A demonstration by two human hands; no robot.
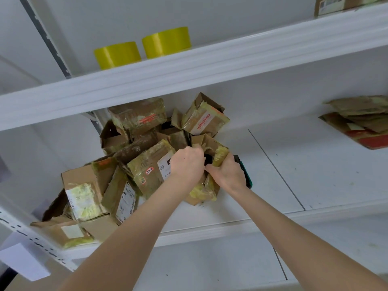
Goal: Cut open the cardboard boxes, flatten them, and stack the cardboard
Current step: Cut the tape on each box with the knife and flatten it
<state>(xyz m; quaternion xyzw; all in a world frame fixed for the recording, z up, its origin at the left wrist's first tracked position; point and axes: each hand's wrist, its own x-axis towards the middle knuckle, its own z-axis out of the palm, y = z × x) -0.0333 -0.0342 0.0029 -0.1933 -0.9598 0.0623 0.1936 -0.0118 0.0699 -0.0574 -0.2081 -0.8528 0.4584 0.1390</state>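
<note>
Wrapping their grips round one taped box [220,154], dark inside, are left hand [186,163] and right hand [227,174].

Bright, soft, even light fills the white shelves [189,76], leaving only faint shadows under the upper board and among the boxes [147,171], a mild sheen on the yellow rolls [165,42], generally soft detail, and wide-angle bending of straight edges toward the borders.

tape rolls [117,55]: 2 | hands [186,164]: 2 | heaped boxes [151,171]: at least 10 | flattened stacks [361,120]: 1
</note>
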